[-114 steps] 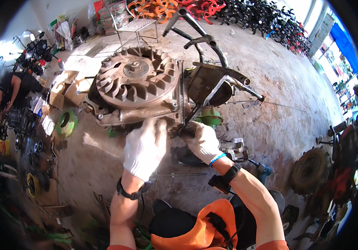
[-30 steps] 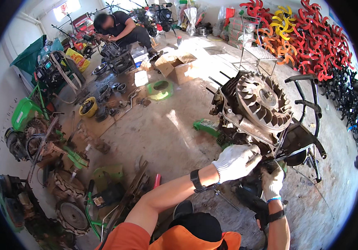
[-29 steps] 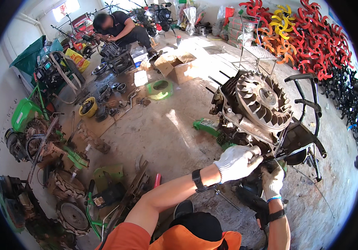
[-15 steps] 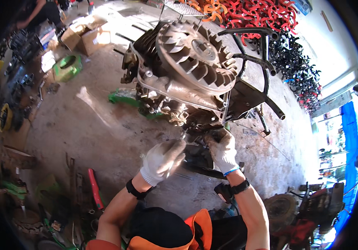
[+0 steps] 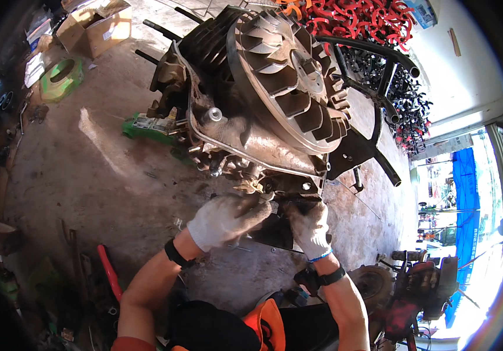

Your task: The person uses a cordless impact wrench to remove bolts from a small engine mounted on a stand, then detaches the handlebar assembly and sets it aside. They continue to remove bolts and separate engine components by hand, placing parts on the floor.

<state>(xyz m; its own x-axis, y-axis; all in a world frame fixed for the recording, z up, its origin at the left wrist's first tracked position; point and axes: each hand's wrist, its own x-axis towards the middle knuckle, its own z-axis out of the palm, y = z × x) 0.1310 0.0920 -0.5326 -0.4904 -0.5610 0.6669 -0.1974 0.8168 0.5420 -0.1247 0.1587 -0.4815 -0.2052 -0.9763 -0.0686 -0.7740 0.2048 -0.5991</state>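
A big dirty engine point(image 5: 251, 111) with a finned flywheel point(image 5: 289, 76) stands on the concrete floor in front of me. Both my hands wear white work gloves and sit at its lower near edge. My left hand point(image 5: 225, 219) is closed around a small dark part under the engine casing. My right hand point(image 5: 310, 225) grips a slim dark tool point(image 5: 298, 200) that points left into the same spot. What exactly the fingers pinch is hidden by the gloves. A black tube frame point(image 5: 374, 111) runs behind the engine.
A green part point(image 5: 146, 126) lies left of the engine, a green ring point(image 5: 61, 76) and cardboard boxes point(image 5: 96, 26) further back left. Red tines point(image 5: 357, 20) are piled at the back. A red-handled tool point(image 5: 108, 272) lies near my left elbow; machinery point(image 5: 415, 286) stands at right.
My view has swung from the workshop on the left back onto the engine and closer. Both hands have come together at the engine's lower edge.
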